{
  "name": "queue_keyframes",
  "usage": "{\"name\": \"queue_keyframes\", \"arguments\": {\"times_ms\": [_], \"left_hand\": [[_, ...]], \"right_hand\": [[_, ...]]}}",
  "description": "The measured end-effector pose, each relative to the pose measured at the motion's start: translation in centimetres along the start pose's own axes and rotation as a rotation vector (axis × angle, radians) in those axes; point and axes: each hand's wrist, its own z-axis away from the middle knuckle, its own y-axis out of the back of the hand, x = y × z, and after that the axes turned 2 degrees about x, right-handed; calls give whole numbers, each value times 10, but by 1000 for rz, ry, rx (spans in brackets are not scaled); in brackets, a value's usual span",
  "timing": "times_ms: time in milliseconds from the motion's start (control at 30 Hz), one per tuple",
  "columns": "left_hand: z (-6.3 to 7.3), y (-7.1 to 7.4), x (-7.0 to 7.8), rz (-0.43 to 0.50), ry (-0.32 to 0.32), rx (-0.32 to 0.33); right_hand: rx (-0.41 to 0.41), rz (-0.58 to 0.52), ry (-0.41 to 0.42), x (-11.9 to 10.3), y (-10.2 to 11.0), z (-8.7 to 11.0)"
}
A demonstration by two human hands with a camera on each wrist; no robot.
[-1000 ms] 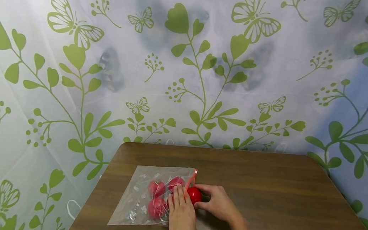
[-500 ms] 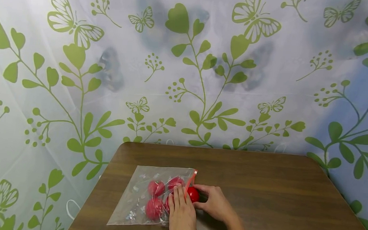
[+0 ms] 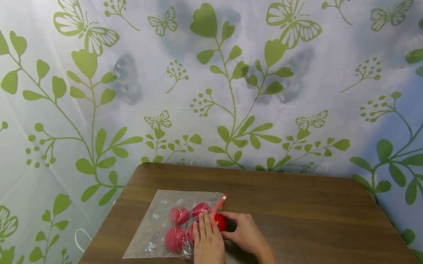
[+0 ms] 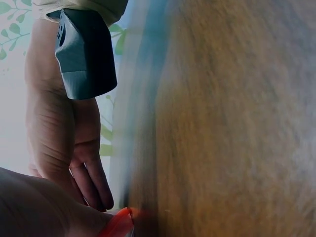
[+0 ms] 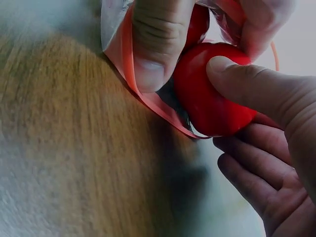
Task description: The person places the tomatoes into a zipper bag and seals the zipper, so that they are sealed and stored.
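Observation:
A clear plastic zip bag (image 3: 153,230) with a red-orange zip edge (image 5: 160,111) lies on the table, several round red fruits (image 3: 175,239) inside it. My left hand (image 3: 208,250) holds the bag by its mouth, the fingers stretched over the top and the thumb (image 5: 158,44) at the zip edge. A glossy red round fruit (image 5: 212,94) sits partly inside the open mouth. My right hand (image 3: 246,232) holds this fruit between thumb and fingers from the right. In the left wrist view, the right hand (image 4: 59,128) appears beyond the zip edge; the fruit is hidden there.
The brown wooden table (image 3: 319,221) extends to the right and behind the bag. A pale curtain (image 3: 215,75) printed with green leaves and butterflies hangs along its back and sides. A dark device (image 4: 86,54) is strapped to the right wrist.
The right hand has moved slightly left, pushing the fruit further into the bag's mouth. Fruits inside have shifted a little left. The left hand has hardly moved.

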Motion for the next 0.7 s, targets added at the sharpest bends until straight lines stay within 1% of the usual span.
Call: {"name": "queue_keyframes", "arguments": {"times_ms": [67,167,300,433,600,700], "left_hand": [[0,0,0,0,-3,4],[0,0,-1,4,2,-6],[1,0,-1,13,7,-17],[2,1,-1,9,2,-14],[0,2,-2,0,12,-64],[0,2,-3,-1,17,-78]], "right_hand": [[-5,-8,-10,-1,-1,0],[-2,-10,-15,-2,-2,0],[18,12,-2,-3,-5,-1],[38,27,5,-3,-7,-2],[35,21,1,-4,-9,-2],[31,25,-1,-4,-10,-2]]}}
